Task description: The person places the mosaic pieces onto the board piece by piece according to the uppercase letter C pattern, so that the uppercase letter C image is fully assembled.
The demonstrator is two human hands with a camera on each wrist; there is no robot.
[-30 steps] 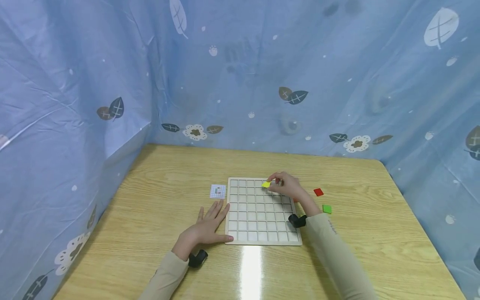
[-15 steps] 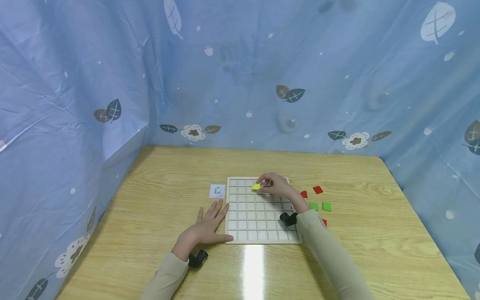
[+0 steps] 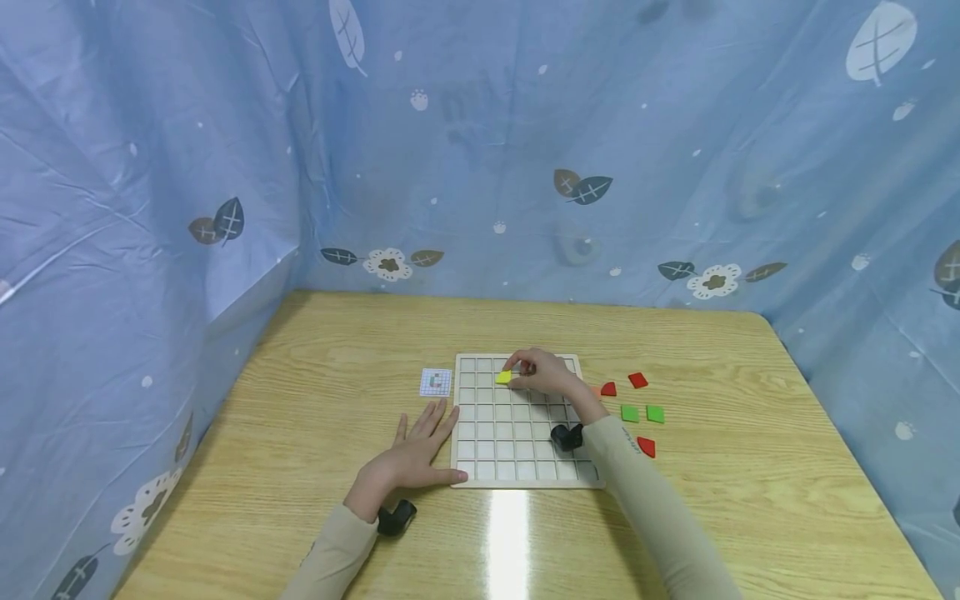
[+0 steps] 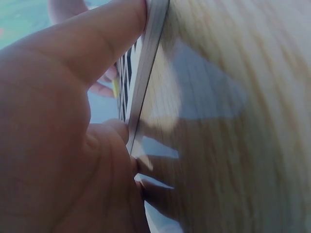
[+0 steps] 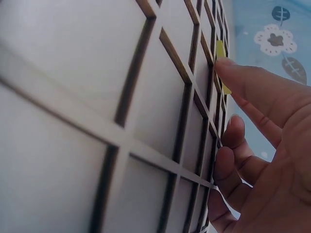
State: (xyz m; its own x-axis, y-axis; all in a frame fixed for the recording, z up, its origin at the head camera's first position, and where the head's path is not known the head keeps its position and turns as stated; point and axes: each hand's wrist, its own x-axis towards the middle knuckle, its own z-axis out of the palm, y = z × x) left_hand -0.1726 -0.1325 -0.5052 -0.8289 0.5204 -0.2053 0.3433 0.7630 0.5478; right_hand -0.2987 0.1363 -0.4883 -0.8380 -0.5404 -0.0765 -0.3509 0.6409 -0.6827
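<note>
Toward the far side of a pale gridded board (image 3: 504,450), the right hand (image 3: 543,372) pinches a yellow tile (image 3: 504,377) between thumb and forefinger, with the other fingers bent below in the right wrist view. From above, the tile appears over the third column from the left, around the second row from the far edge; whether it touches the grid I can't quite tell, since the fingers crowd it and the wrist camera sees it nearly edge-on.

At the board's left edge, the left hand (image 3: 412,458) lies with fingers straight and spread, its thumb over the near left corner. Just beyond its fingertips, a small printed card (image 3: 436,382) rests beside the board on the wooden worktop (image 3: 337,375).

Right of the board are two green tiles (image 3: 630,413) side by side, a red diamond-like tile (image 3: 638,380), a red tile with a curved edge (image 3: 609,389), another red piece (image 3: 647,447) nearer the sleeve, and a partly hidden orange piece (image 3: 596,390).
</note>
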